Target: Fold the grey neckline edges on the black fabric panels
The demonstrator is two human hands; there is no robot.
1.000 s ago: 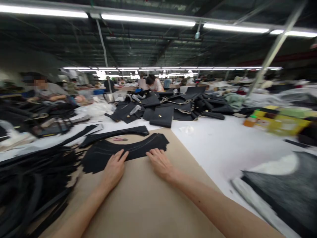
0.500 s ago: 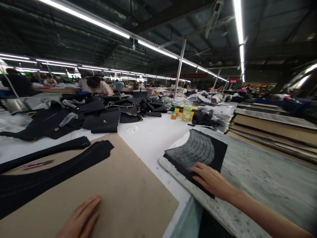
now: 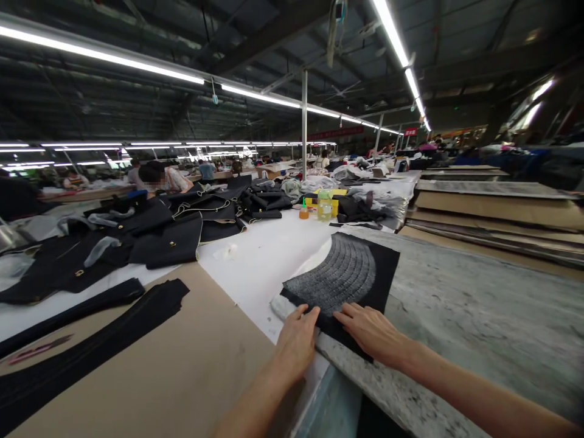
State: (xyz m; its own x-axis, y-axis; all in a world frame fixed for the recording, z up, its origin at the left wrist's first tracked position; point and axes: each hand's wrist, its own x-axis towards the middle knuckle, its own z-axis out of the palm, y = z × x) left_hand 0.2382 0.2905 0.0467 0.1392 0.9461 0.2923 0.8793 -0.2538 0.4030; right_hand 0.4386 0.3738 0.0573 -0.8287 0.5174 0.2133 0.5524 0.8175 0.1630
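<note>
A black sheet (image 3: 387,261) with fanned, overlapping curved strips (image 3: 340,271), greyish on their upper faces, lies over the corner of a grey-stained board. My right hand (image 3: 374,331) rests on the sheet's near part, its fingers slightly bent and apart, the tips by the lower ends of the strips. Just to its left, my left hand (image 3: 296,344) reaches the sheet's near left edge with thumb and forefinger parted. Whether its fingertips press on the sheet is hard to see.
Long black fabric pieces (image 3: 104,340) and a small reddish tool (image 3: 41,350) lie on brown card (image 3: 182,365) at left. Black panels with metal fittings (image 3: 168,240) are heaped behind. An orange-filled bottle (image 3: 303,212) stands beside a yellowish container (image 3: 324,207). Stacked boards (image 3: 493,210) lie at right.
My left hand has moved right, from the brown card to the black sheet's near edge. My right hand has stayed at the sheet, fingers closer together. The view has turned slightly right.
</note>
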